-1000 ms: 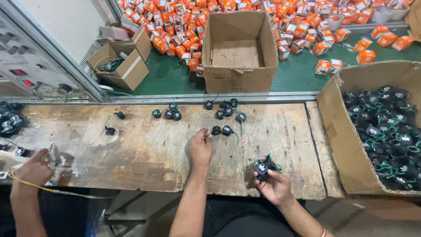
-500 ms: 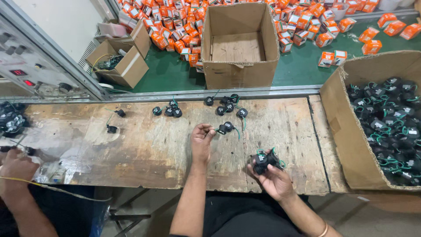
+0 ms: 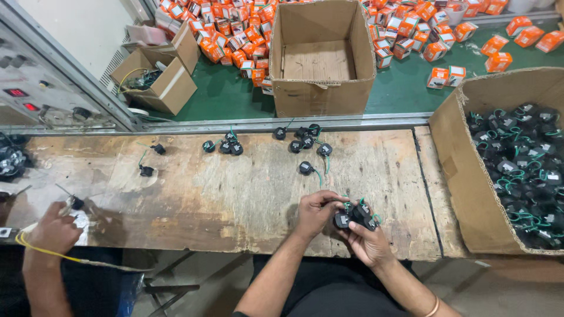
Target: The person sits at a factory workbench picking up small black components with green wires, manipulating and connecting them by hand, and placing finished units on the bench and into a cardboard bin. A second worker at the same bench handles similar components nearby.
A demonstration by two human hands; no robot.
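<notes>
Gripping a cluster of black parts [image 3: 355, 216] with both hands, right hand [image 3: 371, 242] cupping underneath, left hand [image 3: 314, 212] pinching at 9 o'clock; loose parts [image 3: 305, 168] lying on bench [image 3: 235, 194] at 12 o'clock, left nearer.

The parts [image 3: 355, 216] in the hands are black with green wires. The loose parts [image 3: 305, 140] on the bench are the same black and green. The bench [image 3: 223, 194] is pale, worn wood with darker brown stains. The big box [image 3: 464, 164] at right is plain brown cardboard, full of black parts with green wires. The floor [image 3: 405, 88] beyond is green, strewn with orange and white cartons [image 3: 247, 35]. The co-worker's cable [image 3: 41, 251] is yellow.
</notes>
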